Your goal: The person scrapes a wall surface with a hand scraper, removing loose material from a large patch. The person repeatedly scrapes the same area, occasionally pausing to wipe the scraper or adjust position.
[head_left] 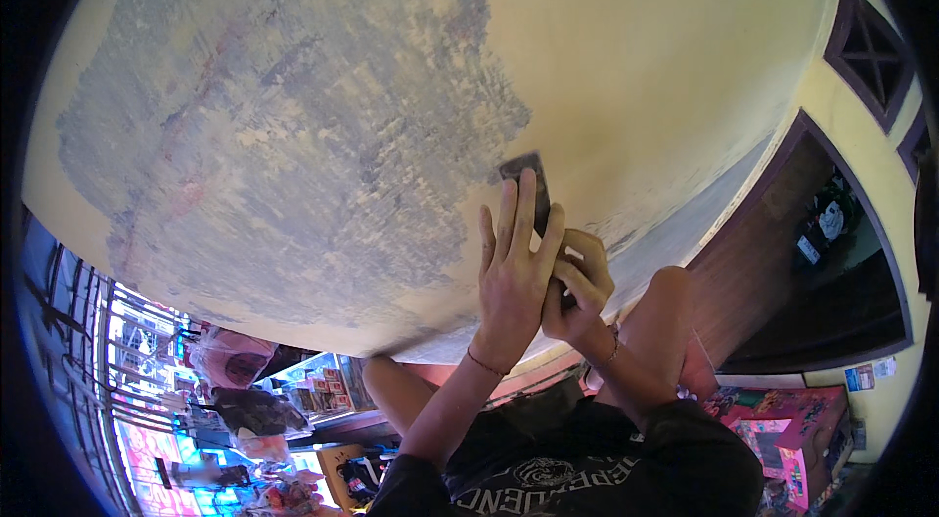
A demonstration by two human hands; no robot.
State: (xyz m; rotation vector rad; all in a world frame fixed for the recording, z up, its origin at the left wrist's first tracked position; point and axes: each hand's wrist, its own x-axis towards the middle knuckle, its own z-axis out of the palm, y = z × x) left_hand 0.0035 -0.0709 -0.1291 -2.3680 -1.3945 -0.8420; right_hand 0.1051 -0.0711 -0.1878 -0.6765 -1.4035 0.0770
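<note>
A dark, flat-bladed scraper (533, 177) lies against the wall, near the lower right edge of its rough grey patch (323, 135). My left hand (514, 277) is spread, fingers stretched out, with fingertips pressing on the back of the blade. Just to its right, my right hand (582, 287) is closed around what looks like the scraper's handle, which is mostly hidden by the fingers. Smooth cream-yellow wall (636, 57) borders the patch on the right.
My knees show on both sides of my arms. A dark-framed doorway (812, 243) is on the right, with a pink printed box (792, 429) below it. At lower left are metal bars (93, 351), hanging bags (259, 409) and a glass display case (318, 385).
</note>
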